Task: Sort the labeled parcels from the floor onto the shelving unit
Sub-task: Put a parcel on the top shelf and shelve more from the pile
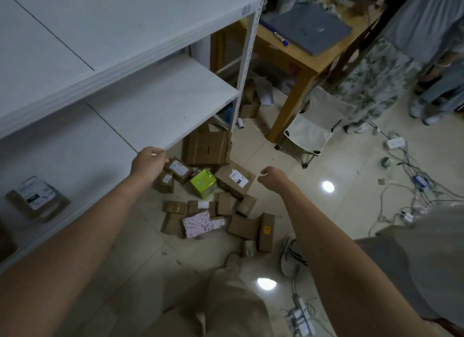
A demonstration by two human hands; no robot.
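Note:
Several small brown cardboard parcels (227,203) lie piled on the tiled floor in front of me, along with a green box (203,183) and a pink patterned parcel (197,223). A white shelving unit (160,103) fills the left side; one labeled parcel (37,197) lies on its lower shelf. My left hand (149,162) reaches forward near the shelf's front edge, above the pile, fingers loosely curled and holding nothing. My right hand (272,177) hangs over the pile beside a labeled brown box (234,179), fingers also loosely curled and empty.
A larger open brown carton (207,147) stands under the shelf corner. A wooden table (298,58) with a grey laptop stands behind, a folding stool (308,133) beside it. Cables and power strips (411,183) trail over the floor at right. Another person (426,48) stands at far right.

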